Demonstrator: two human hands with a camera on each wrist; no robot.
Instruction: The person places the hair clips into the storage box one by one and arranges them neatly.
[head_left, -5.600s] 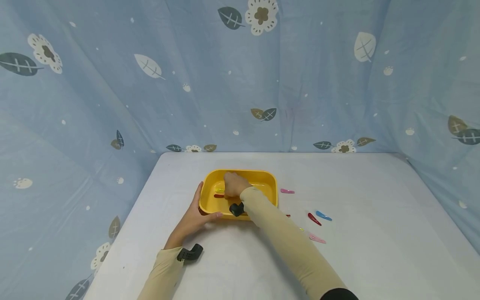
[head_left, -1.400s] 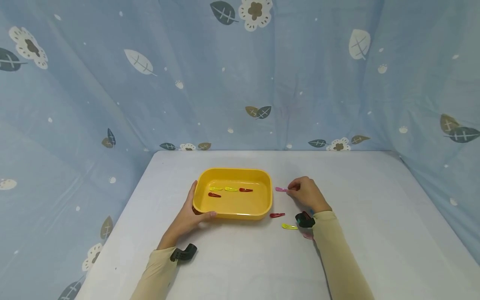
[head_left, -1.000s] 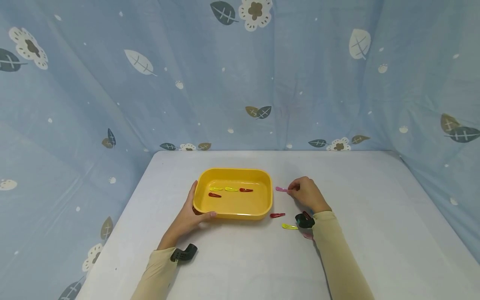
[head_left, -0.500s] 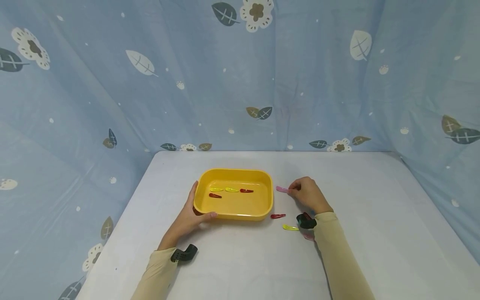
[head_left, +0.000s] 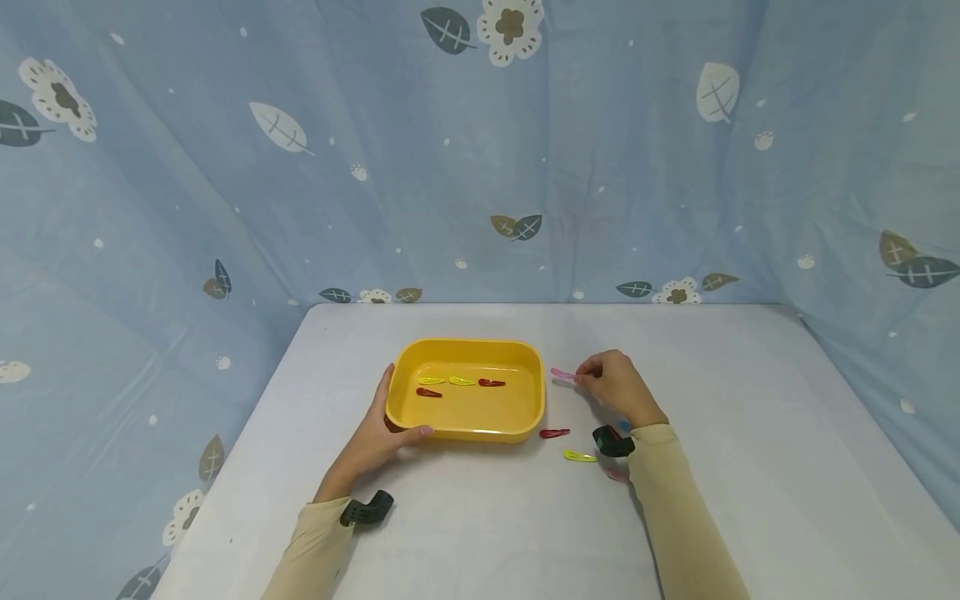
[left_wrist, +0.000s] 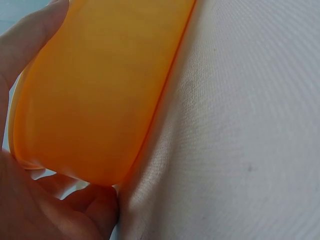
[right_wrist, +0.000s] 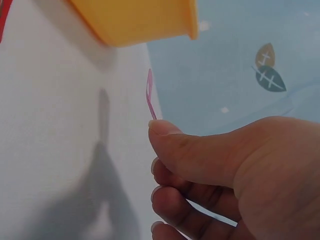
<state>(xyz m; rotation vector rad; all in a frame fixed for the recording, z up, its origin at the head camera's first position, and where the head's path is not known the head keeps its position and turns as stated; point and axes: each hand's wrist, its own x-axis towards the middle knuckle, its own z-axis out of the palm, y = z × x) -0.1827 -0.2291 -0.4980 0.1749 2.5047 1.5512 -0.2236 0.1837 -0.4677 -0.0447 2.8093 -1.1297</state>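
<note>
My left hand [head_left: 380, 435] grips the left end of a yellow plastic tray [head_left: 468, 432], thumb along the front wall and fingers round the side. In the left wrist view the fingers [left_wrist: 95, 205] curl at the tray's end. To the right of the tray, my right hand [head_left: 617, 387] pinches a pink snap hair clip [head_left: 562, 373] between thumb and fingertips. The right wrist view shows that clip [right_wrist: 149, 90] held off the white cloth, its shadow apart from it. Inside the tray lie two yellow hair clips [head_left: 462, 382] and two red hair clips [head_left: 492, 383].
On the white table, right of the tray, lie a red clip [head_left: 555, 433] and a yellow clip [head_left: 580, 456]. A pink clip [head_left: 617, 476] and a blue clip [head_left: 625, 425] are partly hidden by my right wrist. A patterned blue curtain [head_left: 450, 167] hangs behind the table.
My right hand has left the tray's inside and gone right to the pink clip. In the last half second the clip's free end has tipped up slightly. My left hand keeps its place.
</note>
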